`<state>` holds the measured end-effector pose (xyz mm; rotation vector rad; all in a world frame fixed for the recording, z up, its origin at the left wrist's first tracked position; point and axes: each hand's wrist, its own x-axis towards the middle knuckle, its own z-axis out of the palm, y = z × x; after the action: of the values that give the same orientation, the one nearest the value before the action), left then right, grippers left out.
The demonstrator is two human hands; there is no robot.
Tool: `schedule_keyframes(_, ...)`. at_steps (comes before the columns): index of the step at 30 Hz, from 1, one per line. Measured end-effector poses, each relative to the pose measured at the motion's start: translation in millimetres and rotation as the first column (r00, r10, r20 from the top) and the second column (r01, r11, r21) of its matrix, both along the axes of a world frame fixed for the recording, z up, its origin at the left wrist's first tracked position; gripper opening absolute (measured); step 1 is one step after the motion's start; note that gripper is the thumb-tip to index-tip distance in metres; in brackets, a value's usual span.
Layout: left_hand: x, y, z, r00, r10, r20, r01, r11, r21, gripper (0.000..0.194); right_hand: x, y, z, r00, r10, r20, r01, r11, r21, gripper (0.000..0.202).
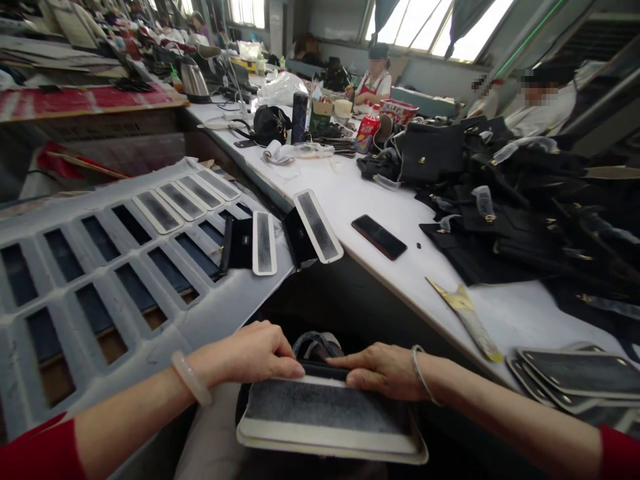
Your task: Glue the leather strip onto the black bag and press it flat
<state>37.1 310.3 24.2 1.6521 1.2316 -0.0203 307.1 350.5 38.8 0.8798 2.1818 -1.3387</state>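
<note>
The left hand (250, 357) and right hand (383, 370) pressed closed fingers (285, 367) down on the far edge of a black leather piece (325, 369), with a white-bordered pad (327, 417) just below the fingertips.

Two hands, left (250, 353) and right (383, 370), on one grey-faced panel (325, 410), one black phone (379, 237) on the white surface (350, 193), one kettle (194, 80) far left, two seated people far right.

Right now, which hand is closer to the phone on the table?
Right. The right hand sits below the phone, pressing the flat pad. The left hand is farther left.
</note>
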Motion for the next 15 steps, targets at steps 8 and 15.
schedule_keyframes(8,20.7,-21.0,8.6,0.995,0.098,-0.003,-0.093,0.953,0.289,0.033,15.9,2.0,-36.6,0.839,-0.493,-0.230,0.470,0.870,-0.150,0.060)
schedule_keyframes(15,85.2,-80.4,13.8,0.978,0.050,0.202,-0.144,0.865,0.481,0.006,40.4,-113.5,-126.8,0.343,-0.885,-0.315,0.905,0.401,-0.141,0.119)
